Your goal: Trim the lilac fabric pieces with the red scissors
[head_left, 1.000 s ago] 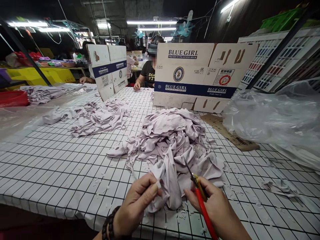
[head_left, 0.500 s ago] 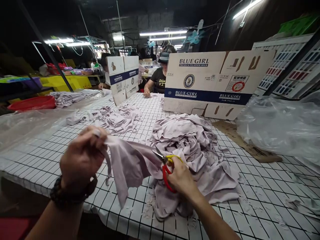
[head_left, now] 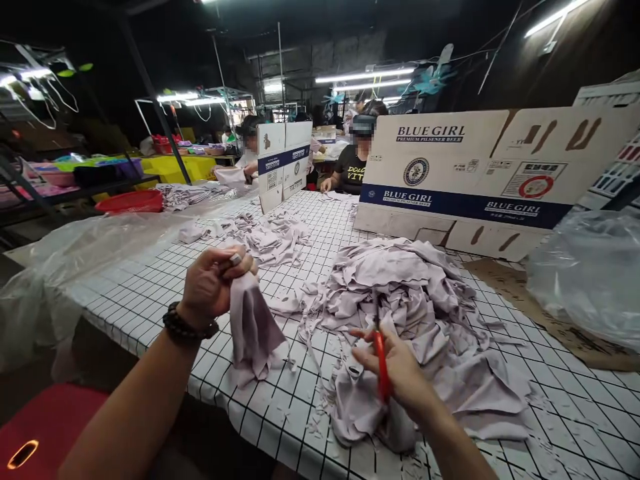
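My left hand [head_left: 213, 280] is closed on a small piece of pale mauve fabric [head_left: 253, 330], which hangs down from the fingers above the table. In my right hand [head_left: 403, 373] are red-handled scissors [head_left: 383, 370], their blades pointing away from me over the large heap of mauve fabric [head_left: 395, 267]. The thumb and fingers are round the handles, with some fingers stretched out. The piece in my left hand is apart from the scissors. Thin strips and small scraps lie beside the heap.
A grid-patterned cloth [head_left: 165, 293] covers the table. Cardboard panels [head_left: 450, 167] stand upright behind the heap. A smaller fabric pile [head_left: 275, 237] lies farther back. Clear plastic [head_left: 590, 273] is at the right, a red stool [head_left: 55, 433] at lower left. A co-worker [head_left: 350, 160] sits opposite.
The fabric was stretched between my left hand and the scissors; now it hangs free from my left hand. The scissors have turned to point away from me. The view has swung left.
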The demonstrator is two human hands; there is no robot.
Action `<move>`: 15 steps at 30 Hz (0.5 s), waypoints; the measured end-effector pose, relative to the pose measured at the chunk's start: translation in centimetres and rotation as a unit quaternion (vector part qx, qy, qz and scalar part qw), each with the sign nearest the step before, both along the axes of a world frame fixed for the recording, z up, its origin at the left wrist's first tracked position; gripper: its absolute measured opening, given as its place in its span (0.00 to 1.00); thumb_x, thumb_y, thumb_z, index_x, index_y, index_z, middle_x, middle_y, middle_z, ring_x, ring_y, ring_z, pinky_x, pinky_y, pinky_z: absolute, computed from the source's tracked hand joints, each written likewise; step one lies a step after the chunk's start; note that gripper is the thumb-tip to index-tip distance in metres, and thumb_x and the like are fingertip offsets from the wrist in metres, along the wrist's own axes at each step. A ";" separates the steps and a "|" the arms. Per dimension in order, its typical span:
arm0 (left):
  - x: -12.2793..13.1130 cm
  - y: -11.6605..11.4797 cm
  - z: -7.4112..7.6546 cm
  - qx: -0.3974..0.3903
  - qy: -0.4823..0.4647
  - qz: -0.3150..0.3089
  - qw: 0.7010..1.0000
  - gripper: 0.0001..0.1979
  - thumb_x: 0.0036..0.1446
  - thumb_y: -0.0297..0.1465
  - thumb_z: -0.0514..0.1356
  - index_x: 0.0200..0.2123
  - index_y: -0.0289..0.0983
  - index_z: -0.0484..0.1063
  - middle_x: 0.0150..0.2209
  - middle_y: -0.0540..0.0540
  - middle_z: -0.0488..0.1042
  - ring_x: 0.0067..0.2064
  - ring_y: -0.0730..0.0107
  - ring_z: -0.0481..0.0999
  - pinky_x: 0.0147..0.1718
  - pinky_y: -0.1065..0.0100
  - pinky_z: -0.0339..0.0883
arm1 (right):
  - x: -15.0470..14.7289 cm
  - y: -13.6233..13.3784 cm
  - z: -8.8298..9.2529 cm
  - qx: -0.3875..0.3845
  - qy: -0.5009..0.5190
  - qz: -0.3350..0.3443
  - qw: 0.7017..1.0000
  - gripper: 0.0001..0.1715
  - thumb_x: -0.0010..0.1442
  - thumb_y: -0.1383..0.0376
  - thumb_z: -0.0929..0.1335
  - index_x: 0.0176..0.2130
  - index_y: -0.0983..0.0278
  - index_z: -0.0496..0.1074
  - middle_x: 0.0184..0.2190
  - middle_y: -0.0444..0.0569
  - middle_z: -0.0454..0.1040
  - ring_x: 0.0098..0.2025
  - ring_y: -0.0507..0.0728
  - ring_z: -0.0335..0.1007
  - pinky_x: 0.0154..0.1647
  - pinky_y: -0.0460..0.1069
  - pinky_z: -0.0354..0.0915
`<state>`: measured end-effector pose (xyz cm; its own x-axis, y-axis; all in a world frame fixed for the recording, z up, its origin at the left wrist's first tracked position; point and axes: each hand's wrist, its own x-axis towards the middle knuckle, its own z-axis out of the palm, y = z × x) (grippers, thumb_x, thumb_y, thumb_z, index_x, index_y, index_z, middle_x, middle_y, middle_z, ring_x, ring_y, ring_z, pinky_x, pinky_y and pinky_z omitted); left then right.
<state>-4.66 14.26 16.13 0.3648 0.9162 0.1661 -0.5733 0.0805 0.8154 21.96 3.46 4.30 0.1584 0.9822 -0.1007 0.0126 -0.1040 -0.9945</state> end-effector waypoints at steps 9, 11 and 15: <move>2.0 0.5 2.6 0.097 0.017 0.042 0.994 0.12 0.47 0.31 0.54 0.17 0.38 0.53 0.16 0.55 0.47 0.21 0.74 0.59 0.22 0.72 0.62 | -5.9 2.3 -1.3 -0.007 0.059 0.018 0.998 0.20 0.44 0.55 0.74 0.25 0.61 0.62 0.19 0.39 0.67 0.18 0.48 0.56 0.18 0.44 0.56; 0.7 1.5 0.8 0.166 0.109 0.115 0.973 0.16 0.47 0.36 0.54 0.16 0.39 0.50 0.16 0.56 0.46 0.21 0.74 0.57 0.24 0.70 0.63 | -4.3 2.2 -1.1 0.005 0.041 -0.018 0.999 0.20 0.47 0.52 0.73 0.26 0.61 0.62 0.18 0.38 0.67 0.17 0.47 0.54 0.16 0.44 0.53; -1.7 1.5 -4.4 0.213 0.290 0.155 0.920 0.17 0.42 0.34 0.61 0.12 0.39 0.57 0.15 0.52 0.56 0.22 0.71 0.59 0.26 0.67 0.63 | -1.1 1.2 0.4 0.063 -0.023 -0.104 0.992 0.16 0.47 0.58 0.74 0.31 0.62 0.66 0.23 0.39 0.68 0.25 0.50 0.61 0.25 0.44 0.59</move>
<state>-6.37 15.76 11.74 0.2383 0.8877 0.3939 0.0273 -0.4116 0.9110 20.82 4.67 4.69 0.3605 0.9322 0.0324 0.0491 0.0157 -0.9987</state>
